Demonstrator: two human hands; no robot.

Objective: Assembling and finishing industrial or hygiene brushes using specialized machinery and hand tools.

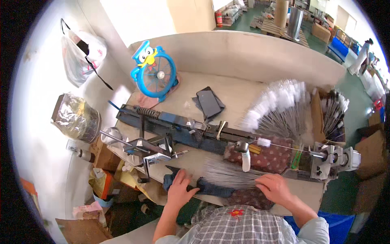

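Observation:
My left hand point(181, 190) rests with thumb and fingers apart on a dark blue cloth point(215, 188) at the bench's near edge. My right hand point(278, 188) is at the right end of a fanned bundle of thin metal wires point(229, 174), its thumb and fingertips pinched on wire ends. How many it grips is too small to tell. Beyond the hands lies a long bench machine point(195, 134). A wire with a white bristle tuft point(264, 142) spans from it to the chuck point(319, 154) on the right. A white-gripped lever point(245, 159) points toward me.
A heap of white-tipped wire brushes point(280, 107) lies behind the machine, beside a cardboard box point(319, 116) of more brushes. A blue toy-shaped fan point(156, 75) and a dark phone-like slab point(208, 102) are at the back. Metal rods and a crank point(144, 158) stick out near-left.

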